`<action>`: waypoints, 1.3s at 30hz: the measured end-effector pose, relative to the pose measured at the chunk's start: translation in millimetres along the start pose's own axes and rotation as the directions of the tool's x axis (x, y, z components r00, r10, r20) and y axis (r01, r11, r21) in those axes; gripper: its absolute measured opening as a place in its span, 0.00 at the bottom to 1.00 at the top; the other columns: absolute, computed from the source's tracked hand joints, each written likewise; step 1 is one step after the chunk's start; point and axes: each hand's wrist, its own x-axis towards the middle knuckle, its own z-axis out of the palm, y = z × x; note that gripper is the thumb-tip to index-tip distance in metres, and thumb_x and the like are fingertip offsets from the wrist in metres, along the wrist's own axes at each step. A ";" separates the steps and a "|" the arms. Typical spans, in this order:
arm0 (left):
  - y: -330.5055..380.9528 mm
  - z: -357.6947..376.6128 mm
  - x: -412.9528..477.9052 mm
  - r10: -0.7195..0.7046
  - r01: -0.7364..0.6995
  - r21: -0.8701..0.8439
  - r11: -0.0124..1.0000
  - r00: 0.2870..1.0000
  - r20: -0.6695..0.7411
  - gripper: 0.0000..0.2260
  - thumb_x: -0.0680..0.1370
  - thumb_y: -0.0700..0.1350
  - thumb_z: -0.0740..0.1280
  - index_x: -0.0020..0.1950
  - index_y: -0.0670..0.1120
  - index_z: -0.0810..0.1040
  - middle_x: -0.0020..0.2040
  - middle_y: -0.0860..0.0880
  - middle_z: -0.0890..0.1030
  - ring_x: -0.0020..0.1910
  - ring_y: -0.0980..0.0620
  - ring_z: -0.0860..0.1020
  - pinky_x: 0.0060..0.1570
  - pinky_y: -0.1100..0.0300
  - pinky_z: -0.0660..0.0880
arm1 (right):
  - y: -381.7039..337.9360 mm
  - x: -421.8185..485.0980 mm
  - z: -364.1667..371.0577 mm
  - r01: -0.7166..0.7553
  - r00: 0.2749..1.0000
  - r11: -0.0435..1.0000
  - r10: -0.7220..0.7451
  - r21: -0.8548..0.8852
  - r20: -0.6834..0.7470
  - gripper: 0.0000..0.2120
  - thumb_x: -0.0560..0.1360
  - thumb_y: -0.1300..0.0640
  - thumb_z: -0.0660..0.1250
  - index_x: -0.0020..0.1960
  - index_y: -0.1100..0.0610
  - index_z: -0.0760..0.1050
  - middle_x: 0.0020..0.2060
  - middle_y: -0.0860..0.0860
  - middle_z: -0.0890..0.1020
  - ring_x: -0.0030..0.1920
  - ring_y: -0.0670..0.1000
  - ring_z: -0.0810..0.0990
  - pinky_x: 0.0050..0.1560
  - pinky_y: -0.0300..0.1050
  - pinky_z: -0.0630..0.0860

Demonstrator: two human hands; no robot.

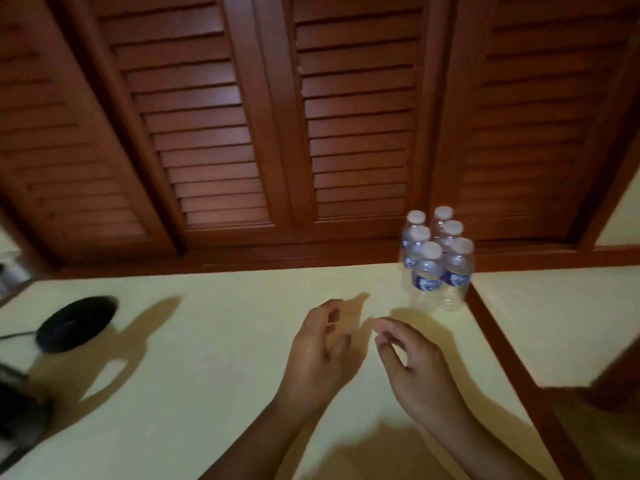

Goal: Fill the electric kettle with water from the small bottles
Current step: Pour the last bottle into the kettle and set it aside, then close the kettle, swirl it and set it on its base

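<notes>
Several small clear water bottles with white caps and blue labels stand in a tight cluster at the back right of the pale yellow counter. My left hand and my right hand hover side by side over the counter, just in front of and left of the bottles, fingers loosely curled and apart, holding nothing. A round black kettle base with a cord lies at the far left. A dark object at the lower left edge is cut off; I cannot tell whether it is the kettle.
Brown louvred wooden doors rise behind the counter. A dark wooden strip runs diagonally on the right, dividing the counter from another pale surface.
</notes>
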 end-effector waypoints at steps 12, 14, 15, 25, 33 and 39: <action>-27.2 -215.1 -148.5 -0.127 0.215 0.161 0.963 0.894 -0.430 0.20 0.86 0.43 0.66 0.77 0.53 0.73 0.68 0.58 0.79 0.69 0.62 0.77 0.69 0.61 0.75 | -138.8 -35.1 169.0 0.154 0.847 0.942 -0.281 0.299 0.451 0.15 0.82 0.53 0.65 0.67 0.46 0.76 0.59 0.36 0.81 0.61 0.35 0.78 0.60 0.31 0.74; -28.1 -250.0 -171.2 -0.117 0.238 0.197 0.951 0.867 -0.485 0.19 0.85 0.43 0.66 0.77 0.52 0.74 0.69 0.58 0.79 0.69 0.63 0.76 0.68 0.63 0.75 | -163.6 -41.4 194.8 0.158 0.819 0.929 -0.312 0.334 0.481 0.15 0.81 0.53 0.65 0.67 0.46 0.76 0.59 0.36 0.81 0.61 0.36 0.78 0.58 0.28 0.73; -29.1 -266.8 -182.4 -0.105 0.244 0.215 0.946 0.855 -0.508 0.19 0.85 0.42 0.67 0.76 0.52 0.75 0.68 0.58 0.79 0.68 0.63 0.77 0.67 0.63 0.76 | -175.9 -44.4 206.9 0.161 0.813 0.923 -0.325 0.350 0.484 0.15 0.81 0.53 0.65 0.67 0.46 0.76 0.58 0.37 0.81 0.60 0.36 0.78 0.57 0.27 0.73; -90.5 -422.2 -237.6 0.010 0.221 0.314 0.923 0.803 -0.596 0.14 0.82 0.49 0.67 0.67 0.62 0.75 0.63 0.68 0.77 0.66 0.60 0.77 0.58 0.55 0.79 | -272.0 -77.4 303.9 0.173 0.927 0.885 -0.295 0.433 0.232 0.18 0.79 0.44 0.65 0.68 0.41 0.72 0.64 0.37 0.78 0.65 0.40 0.75 0.59 0.38 0.71; -182.3 -507.1 -205.8 -0.010 0.083 0.181 0.980 0.929 -0.370 0.21 0.82 0.58 0.67 0.74 0.59 0.69 0.70 0.62 0.72 0.72 0.61 0.71 0.69 0.60 0.73 | -327.8 -103.7 387.1 0.140 0.988 0.926 -0.110 0.350 -0.104 0.23 0.78 0.41 0.65 0.70 0.51 0.72 0.61 0.39 0.77 0.56 0.22 0.71 0.48 0.17 0.66; -203.1 -525.7 -183.5 0.029 -0.020 0.044 0.999 0.976 -0.215 0.23 0.79 0.59 0.68 0.71 0.71 0.63 0.68 0.74 0.66 0.73 0.65 0.68 0.70 0.62 0.70 | -351.3 -106.7 403.2 0.107 0.959 0.965 -0.036 0.241 -0.282 0.17 0.80 0.47 0.64 0.68 0.47 0.73 0.60 0.38 0.76 0.58 0.27 0.72 0.52 0.20 0.66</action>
